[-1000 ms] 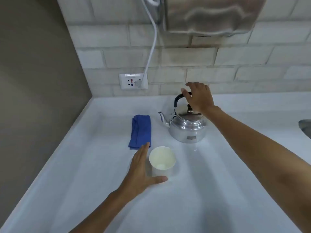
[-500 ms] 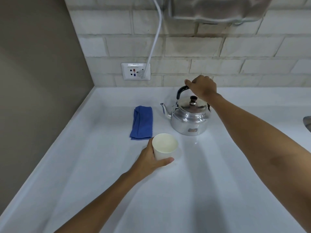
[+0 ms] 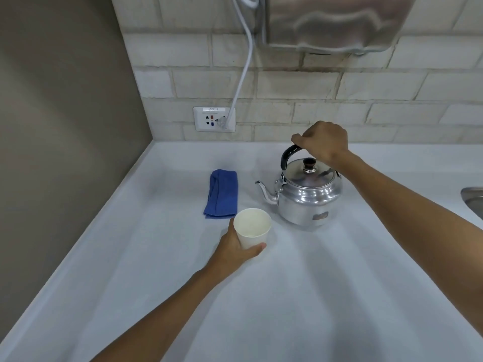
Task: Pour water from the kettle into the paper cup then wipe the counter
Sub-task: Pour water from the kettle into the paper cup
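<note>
— White and smooth, the counter (image 3: 300, 296) ran to a corner where a plain taupe wall (image 3: 60, 113) met pale brick-pattern tile (image 3: 300, 84). What lay on it, from the left?

— First a blue cloth (image 3: 222, 194), soft and folded into a long rectangle, flat on the surface. Above it on the tile sat a white wall socket (image 3: 214, 119) with a white cable (image 3: 244, 64) plugged in and running upward.

— And the cup?

— Just beside the cloth's near corner, the left hand (image 3: 235, 250) was wrapped around the white paper cup (image 3: 253, 228), thumb across its front; the cup, a tapered cylinder, leaned slightly rightward, toward the kettle.

— The kettle?

— Near the cup's right stood the kettle (image 3: 308, 197), rounded polished metal with a curved spout pointing left and a dark knob on its domed lid. The right hand (image 3: 322, 143) was closed over its black arched handle. Whether the base touched the counter could not be told.

— Farther right?

— A steel sink rim (image 3: 471, 197) at the edge; a shiny metal fixture (image 3: 337, 22) on the wall above.

— Any change from half a second before?

— Little: both grips were unchanged, the cup tipped a shade more.
</note>
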Demonstrator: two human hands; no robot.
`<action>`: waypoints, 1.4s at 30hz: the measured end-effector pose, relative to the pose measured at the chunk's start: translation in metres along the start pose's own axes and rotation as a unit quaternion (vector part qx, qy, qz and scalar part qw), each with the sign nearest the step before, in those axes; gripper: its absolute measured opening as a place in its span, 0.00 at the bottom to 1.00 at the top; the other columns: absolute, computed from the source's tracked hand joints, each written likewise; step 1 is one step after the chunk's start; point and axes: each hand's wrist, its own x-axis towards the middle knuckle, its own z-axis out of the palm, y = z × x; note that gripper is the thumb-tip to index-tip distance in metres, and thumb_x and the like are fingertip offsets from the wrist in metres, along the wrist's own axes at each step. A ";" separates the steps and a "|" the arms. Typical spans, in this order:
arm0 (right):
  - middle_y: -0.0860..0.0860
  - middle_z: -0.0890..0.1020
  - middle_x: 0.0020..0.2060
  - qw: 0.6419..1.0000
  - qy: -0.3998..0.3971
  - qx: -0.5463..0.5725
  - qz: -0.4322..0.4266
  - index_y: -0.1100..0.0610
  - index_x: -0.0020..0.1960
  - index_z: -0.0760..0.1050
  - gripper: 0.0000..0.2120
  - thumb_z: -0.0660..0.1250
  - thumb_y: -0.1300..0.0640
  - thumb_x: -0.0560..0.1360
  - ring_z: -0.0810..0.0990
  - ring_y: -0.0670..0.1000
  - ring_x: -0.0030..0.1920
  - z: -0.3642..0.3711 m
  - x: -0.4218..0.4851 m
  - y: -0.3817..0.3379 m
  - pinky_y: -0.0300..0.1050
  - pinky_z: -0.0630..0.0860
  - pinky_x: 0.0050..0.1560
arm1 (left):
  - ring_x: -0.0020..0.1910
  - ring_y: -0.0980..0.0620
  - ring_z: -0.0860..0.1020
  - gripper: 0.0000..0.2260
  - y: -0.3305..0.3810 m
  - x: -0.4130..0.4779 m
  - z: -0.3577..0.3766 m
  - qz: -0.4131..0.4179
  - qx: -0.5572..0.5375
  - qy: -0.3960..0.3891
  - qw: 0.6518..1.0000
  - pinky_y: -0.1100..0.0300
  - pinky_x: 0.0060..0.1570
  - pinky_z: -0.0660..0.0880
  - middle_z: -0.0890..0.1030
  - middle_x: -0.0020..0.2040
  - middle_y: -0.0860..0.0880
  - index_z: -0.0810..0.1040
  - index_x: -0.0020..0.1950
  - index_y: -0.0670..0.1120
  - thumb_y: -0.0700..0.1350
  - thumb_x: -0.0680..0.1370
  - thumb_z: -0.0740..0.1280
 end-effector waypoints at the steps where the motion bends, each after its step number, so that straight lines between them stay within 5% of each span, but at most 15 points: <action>1: 0.50 0.58 0.18 1.000 0.004 -0.003 -0.010 0.54 0.20 0.55 0.23 0.62 0.50 0.68 0.58 0.52 0.23 -0.005 -0.003 -0.002 0.42 0.56 0.27 | 0.60 0.53 0.72 0.34 0.001 0.000 0.000 -0.001 0.001 0.002 1.000 0.65 0.54 0.69 0.73 0.61 0.51 0.61 0.67 0.52 0.50 0.66 0.75; 10: 0.49 0.56 0.17 0.989 0.028 -0.084 -0.121 0.55 0.20 0.54 0.23 0.62 0.53 0.68 0.56 0.50 0.23 -0.036 -0.032 -0.021 0.41 0.55 0.27 | 0.63 0.47 0.71 0.37 0.009 -0.002 0.010 -0.009 0.017 0.029 0.999 0.50 0.64 0.70 0.72 0.65 0.47 0.59 0.69 0.46 0.48 0.67 0.75; 20: 0.51 0.56 0.18 0.970 0.035 -0.145 -0.192 0.56 0.21 0.53 0.22 0.61 0.53 0.67 0.57 0.53 0.24 -0.046 -0.046 -0.041 0.40 0.53 0.27 | 0.61 0.50 0.71 0.38 0.009 0.002 0.020 -0.006 0.024 0.053 0.998 0.61 0.55 0.68 0.72 0.65 0.48 0.59 0.68 0.47 0.50 0.66 0.76; 24: 0.52 0.56 0.17 0.958 0.033 -0.173 -0.225 0.57 0.21 0.53 0.19 0.55 0.49 0.64 0.58 0.54 0.25 -0.048 -0.050 -0.048 0.40 0.53 0.27 | 0.60 0.51 0.70 0.38 0.008 0.002 0.020 -0.007 0.022 0.052 0.998 0.62 0.54 0.67 0.72 0.65 0.48 0.58 0.69 0.47 0.50 0.66 0.76; 42: 0.51 0.56 0.17 0.936 0.018 -0.233 -0.264 0.56 0.22 0.54 0.22 0.61 0.54 0.68 0.58 0.55 0.25 -0.056 -0.045 -0.055 0.39 0.51 0.27 | 0.57 0.54 0.69 0.37 0.009 0.003 0.020 -0.013 0.018 0.055 0.998 0.63 0.53 0.67 0.72 0.65 0.47 0.60 0.67 0.47 0.49 0.66 0.76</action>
